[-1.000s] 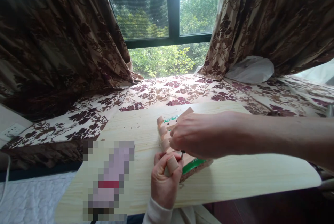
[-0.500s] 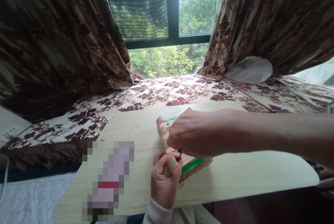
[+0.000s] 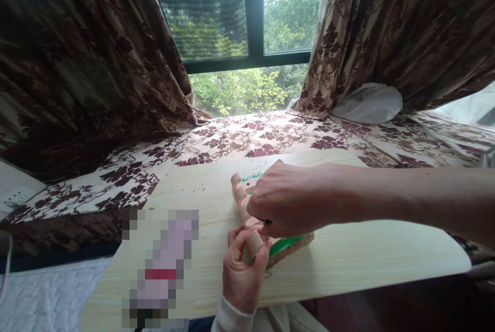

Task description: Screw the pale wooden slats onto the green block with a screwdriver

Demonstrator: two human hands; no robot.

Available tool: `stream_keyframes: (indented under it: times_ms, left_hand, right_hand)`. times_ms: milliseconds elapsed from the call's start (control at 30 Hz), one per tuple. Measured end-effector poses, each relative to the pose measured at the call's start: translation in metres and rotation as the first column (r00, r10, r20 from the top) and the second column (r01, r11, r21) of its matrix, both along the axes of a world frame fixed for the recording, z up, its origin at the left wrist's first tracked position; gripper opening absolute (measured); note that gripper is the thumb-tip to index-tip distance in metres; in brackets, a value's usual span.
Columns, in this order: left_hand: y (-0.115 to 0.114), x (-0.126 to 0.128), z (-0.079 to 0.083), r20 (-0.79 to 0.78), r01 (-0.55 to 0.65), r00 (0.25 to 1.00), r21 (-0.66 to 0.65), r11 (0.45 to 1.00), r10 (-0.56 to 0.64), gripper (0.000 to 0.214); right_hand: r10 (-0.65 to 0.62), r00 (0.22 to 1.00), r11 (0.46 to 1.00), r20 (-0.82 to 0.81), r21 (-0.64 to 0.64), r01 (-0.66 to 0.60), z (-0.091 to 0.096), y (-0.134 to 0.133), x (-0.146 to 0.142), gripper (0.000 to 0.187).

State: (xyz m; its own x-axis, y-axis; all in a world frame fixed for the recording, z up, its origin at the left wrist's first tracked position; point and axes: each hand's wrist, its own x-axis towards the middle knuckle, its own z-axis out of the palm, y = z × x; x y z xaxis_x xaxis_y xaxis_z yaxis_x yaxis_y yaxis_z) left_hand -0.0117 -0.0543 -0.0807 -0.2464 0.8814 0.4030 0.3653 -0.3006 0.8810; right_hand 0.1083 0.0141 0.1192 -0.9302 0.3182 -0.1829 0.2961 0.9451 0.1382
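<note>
My left hand (image 3: 243, 270) is closed around a short, pale wooden cylinder (image 3: 254, 243), its round end towards me. Above it, my right hand (image 3: 282, 198) is a fist, knuckles up, gripping a thin dark metal piece (image 3: 266, 222); most of that piece is hidden, so its kind cannot be told. Its lower end comes down by my left fingertips. Under both hands lies a flat block with a green printed top (image 3: 288, 243) and rough brown sides. Further wooden cylinders (image 3: 240, 194) stand in a row along its left edge. The right hand covers much of the block.
A pale wood-grain table (image 3: 348, 254) carries the block. On its left lies a pixelated pinkish object (image 3: 166, 260). Small crumbs (image 3: 199, 187) are scattered behind. Beyond the table are a flowered cloth (image 3: 255, 133), a white plastic bag (image 3: 369, 102), curtains and a window.
My right fist has turned slightly and the dark metal piece under it shows less. My left hand keeps its hold on the wooden cylinder in the same place.
</note>
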Motion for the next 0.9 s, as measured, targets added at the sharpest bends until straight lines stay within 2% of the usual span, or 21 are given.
stream_keyframes:
  times_ms: [167,300,633,900]
  left_hand:
    - [0.001,0.002,0.004,-0.018,-0.027,0.999,-0.010,1.000,0.027,0.017]
    - [0.001,0.002,0.007,-0.035,-0.021,0.999,-0.007,1.000,0.021,0.017]
    - [-0.001,-0.002,0.001,-0.022,0.020,1.000,-0.046,0.999,-0.021,0.020]
    - [0.001,0.007,0.013,0.029,-0.086,0.996,-0.063,0.994,0.088,0.018]
  right_hand:
    - [0.013,0.999,1.000,-0.035,0.008,-0.013,-0.004,0.002,0.000,0.011]
    - [0.022,1.000,1.000,-0.019,0.007,-0.022,-0.001,0.001,0.002,0.013]
    - [-0.036,0.999,0.998,-0.012,-0.047,0.036,0.000,0.003,-0.001,0.009]
    - [-0.067,0.998,0.996,-0.018,-0.064,0.066,0.000,0.003,0.002,0.012]
